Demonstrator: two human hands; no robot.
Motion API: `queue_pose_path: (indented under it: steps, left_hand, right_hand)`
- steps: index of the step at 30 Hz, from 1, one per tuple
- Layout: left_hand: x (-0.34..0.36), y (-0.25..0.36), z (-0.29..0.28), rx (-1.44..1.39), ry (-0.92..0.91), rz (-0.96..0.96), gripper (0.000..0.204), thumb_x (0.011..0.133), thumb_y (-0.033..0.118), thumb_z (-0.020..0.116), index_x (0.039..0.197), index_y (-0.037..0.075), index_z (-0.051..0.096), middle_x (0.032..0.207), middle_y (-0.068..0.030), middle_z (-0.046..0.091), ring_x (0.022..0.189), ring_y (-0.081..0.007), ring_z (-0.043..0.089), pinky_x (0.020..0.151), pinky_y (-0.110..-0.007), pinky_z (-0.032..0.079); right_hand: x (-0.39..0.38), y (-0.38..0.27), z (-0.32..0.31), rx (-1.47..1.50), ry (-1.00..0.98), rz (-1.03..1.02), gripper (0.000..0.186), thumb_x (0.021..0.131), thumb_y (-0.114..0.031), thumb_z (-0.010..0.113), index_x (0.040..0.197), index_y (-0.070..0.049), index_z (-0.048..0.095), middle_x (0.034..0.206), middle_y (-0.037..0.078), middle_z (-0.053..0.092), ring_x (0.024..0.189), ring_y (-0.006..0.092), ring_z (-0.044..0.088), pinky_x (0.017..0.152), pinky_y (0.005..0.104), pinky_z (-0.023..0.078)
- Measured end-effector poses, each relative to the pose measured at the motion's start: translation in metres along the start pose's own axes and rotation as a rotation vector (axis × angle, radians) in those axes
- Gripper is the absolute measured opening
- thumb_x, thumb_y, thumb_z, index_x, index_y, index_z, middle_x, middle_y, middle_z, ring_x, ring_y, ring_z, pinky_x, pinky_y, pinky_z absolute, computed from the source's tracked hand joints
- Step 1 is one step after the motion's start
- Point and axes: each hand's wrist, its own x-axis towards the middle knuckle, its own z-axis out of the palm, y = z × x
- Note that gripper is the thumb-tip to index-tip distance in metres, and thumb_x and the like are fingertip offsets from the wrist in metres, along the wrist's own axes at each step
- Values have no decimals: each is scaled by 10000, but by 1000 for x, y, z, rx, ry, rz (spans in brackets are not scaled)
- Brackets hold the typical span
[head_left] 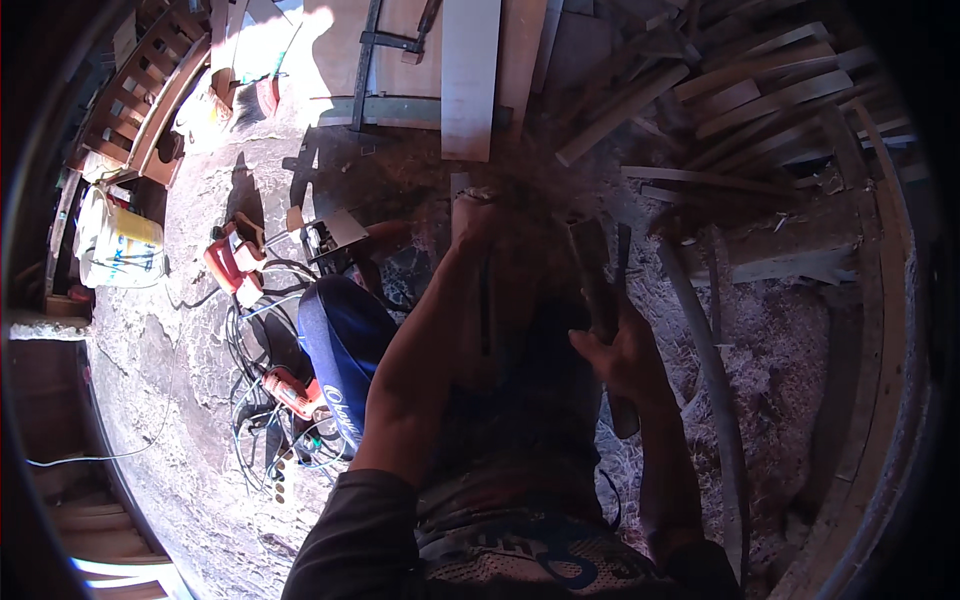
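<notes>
My left hand (474, 218) is closed in a fist, knuckles up, in front of my body. A pale end shows at its far side, but what it grips is too dark to make out. Below the fist a narrow dark strip (487, 315) runs toward me. My right hand (628, 358) wraps round a thick, dark wooden stick (598, 285), whose far end points away from me and whose near end sticks out under the palm. Just right of it a thinner dark bar (623, 255) stands out; whether the hand holds that too is unclear.
Long boards (470, 80) and a clamp (390, 40) lie ahead. Stacked wood strips (770, 90) fill the far right; a curved wood piece (705, 390) lies beside my right arm. Red power tools (235, 262) with tangled cables and a white bucket (120, 240) are on the left.
</notes>
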Motion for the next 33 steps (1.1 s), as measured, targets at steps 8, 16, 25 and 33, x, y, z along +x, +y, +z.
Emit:
queue_pose_path:
  steps: [8, 16, 25, 33]
  left_hand:
    - [-101, 119, -20, -93, -183, 316, 72, 848, 58, 686, 908, 30, 712, 735, 28, 638, 614, -63, 577, 516, -249, 455]
    - [-89, 101, -16, -101, 155, 520, 50, 855, 55, 681, 845, 12, 706, 688, 30, 628, 590, -55, 564, 518, -248, 450]
    - [-81, 86, -23, -67, 213, 475, 59, 856, 58, 673, 865, 15, 712, 717, 33, 641, 615, -43, 557, 520, -242, 437]
    - [-101, 76, -4, -15, 166, 536, 99, 834, 88, 681, 843, -4, 716, 729, 37, 665, 650, -56, 583, 578, -254, 472]
  right_hand:
    - [-8, 15, 20, 180, 2, 257, 695, 861, -51, 730, 1478, -50, 412, 1248, 110, 636, 652, 92, 612, 536, 277, 509]
    - [-16, 13, 30, 286, 17, 220, 607, 877, -40, 723, 1421, -47, 455, 693, -2, 561, 480, 74, 528, 419, 257, 434]
    - [-20, 15, 24, 295, 9, 145, 629, 879, -47, 717, 1443, -25, 438, 941, 48, 622, 562, 91, 569, 481, 262, 468]
    - [-9, -5, 16, 30, -45, -121, 760, 901, -162, 712, 1532, -30, 310, 1267, 206, 629, 992, 229, 689, 757, 331, 546]
